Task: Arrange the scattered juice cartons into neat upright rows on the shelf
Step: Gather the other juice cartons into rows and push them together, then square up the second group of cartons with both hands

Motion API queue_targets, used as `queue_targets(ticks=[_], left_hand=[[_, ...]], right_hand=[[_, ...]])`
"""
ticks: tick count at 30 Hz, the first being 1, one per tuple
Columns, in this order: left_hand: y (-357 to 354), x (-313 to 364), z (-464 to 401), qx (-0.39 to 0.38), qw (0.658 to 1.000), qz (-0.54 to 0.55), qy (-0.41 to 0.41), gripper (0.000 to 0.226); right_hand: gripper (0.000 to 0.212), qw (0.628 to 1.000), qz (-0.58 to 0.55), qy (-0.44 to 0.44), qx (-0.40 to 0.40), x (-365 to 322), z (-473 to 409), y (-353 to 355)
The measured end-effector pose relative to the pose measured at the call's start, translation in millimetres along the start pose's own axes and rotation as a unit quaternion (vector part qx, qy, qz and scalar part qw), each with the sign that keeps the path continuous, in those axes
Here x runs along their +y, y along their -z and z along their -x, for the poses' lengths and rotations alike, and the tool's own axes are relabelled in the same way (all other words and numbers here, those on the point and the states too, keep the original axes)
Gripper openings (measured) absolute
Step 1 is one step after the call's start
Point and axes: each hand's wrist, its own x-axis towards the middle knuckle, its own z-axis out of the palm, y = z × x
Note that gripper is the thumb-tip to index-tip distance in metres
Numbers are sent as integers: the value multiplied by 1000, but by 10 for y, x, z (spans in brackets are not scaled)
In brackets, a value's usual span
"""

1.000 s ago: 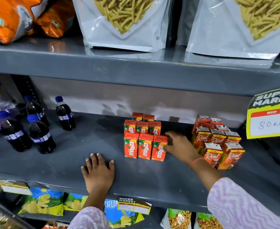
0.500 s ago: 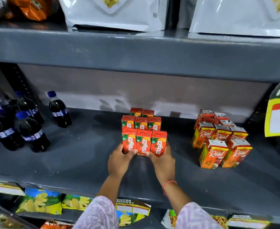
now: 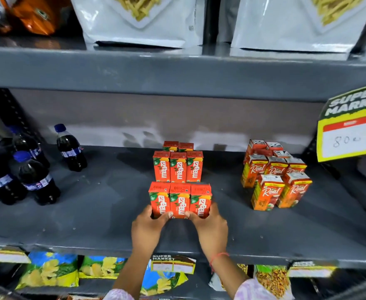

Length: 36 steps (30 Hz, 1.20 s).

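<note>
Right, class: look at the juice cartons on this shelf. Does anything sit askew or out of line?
Yes. The front Real cartons stand turned at an angle, staggered against the row behind. The Maaza cartons between the left hand and right hand look square.

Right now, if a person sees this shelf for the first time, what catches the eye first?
Mid-shelf, both hands, left hand and right hand, squeeze the front row of three red Maaza cartons, with more rows upright behind. To the right stands a looser cluster of Real cartons; dark cola bottles stand on the left.
</note>
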Motion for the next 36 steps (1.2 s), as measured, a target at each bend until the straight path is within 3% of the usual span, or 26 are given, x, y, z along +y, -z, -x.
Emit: queue_targets(ticks=[5, 8, 9, 11, 13, 16, 18, 20, 23, 26, 31, 36], left_hand=[[87, -17, 143, 1, 1000, -9, -11, 20], [107, 2, 144, -24, 1000, -12, -5, 20], [116, 14, 159, -33, 999, -8, -8, 27], [124, 33, 245, -34, 999, 18, -9, 65], [99, 102, 445, 56, 997, -15, -56, 87], [-71, 297, 783, 190, 939, -169, -231, 79], [-321, 519, 955, 188, 915, -170, -315, 68], [-645, 794, 1085, 99, 914, -175, -353, 66], [-1184, 1075, 1205, -14, 940, -150, -306, 81], [-1671, 1205, 1095, -103, 978, -42, -178, 81], [-2035, 1320, 825, -65, 994, 13, -91, 63], [-2218, 1431, 806, -41, 993, 59, -90, 37]], right_hand=[[53, 1000, 3, 3, -20, 7, 129, 48], [51, 996, 6, 26, -90, 72, 69, 154], [52, 992, 7, 34, -119, 116, 44, 216], [53, 989, -18, 29, -144, 232, 0, 381], [43, 995, -49, 18, -86, 402, -30, 626], [14, 995, -36, 34, 84, 713, -102, 1057], [11, 988, -53, 19, 145, 904, -215, 1352], [19, 980, -116, 4, 161, 1083, -381, 1604], [41, 980, -154, 9, 123, 1280, -665, 1851], [62, 993, -109, 5, 54, 1346, -995, 2010], [41, 995, -50, 38, -82, 1254, -1325, 2045], [36, 993, -74, 40, -88, 1261, -1309, 1961]])
